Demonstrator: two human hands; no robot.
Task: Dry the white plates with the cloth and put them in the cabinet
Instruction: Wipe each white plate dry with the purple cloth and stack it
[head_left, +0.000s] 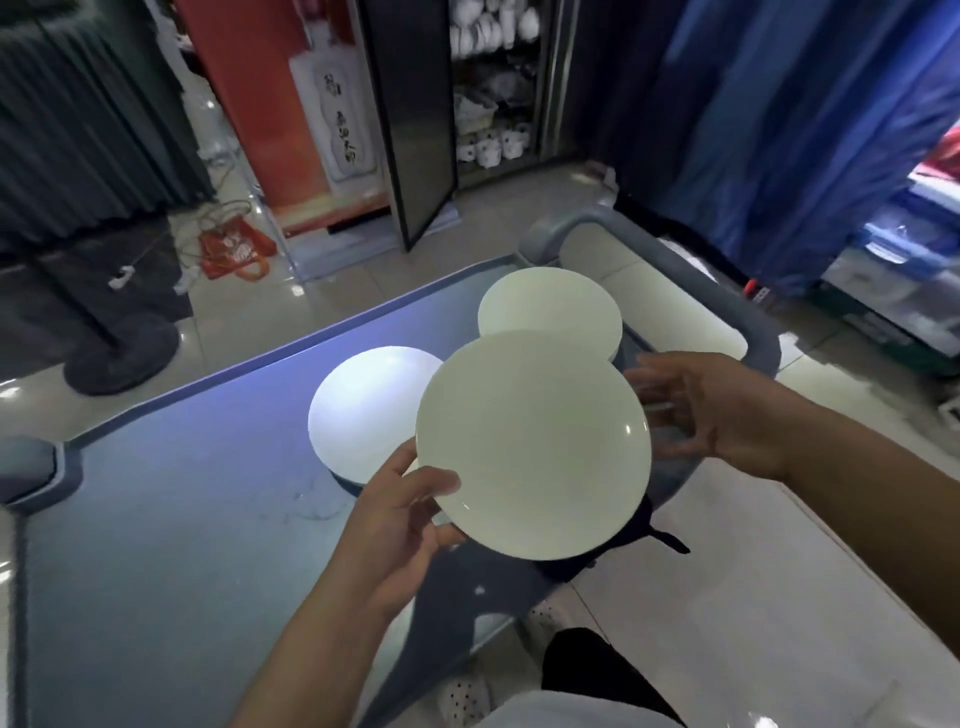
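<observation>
Pinched at its near-left rim by the left hand: one white plate, held above the blue-grey table. Open-fingered and holding nothing, just off the plate's right edge: right hand. Straight ahead across the floor: open cabinet, crockery on its shelves. Resting on the table behind: two more plates. Dark cloth, apparently, beneath the held plate.
</observation>
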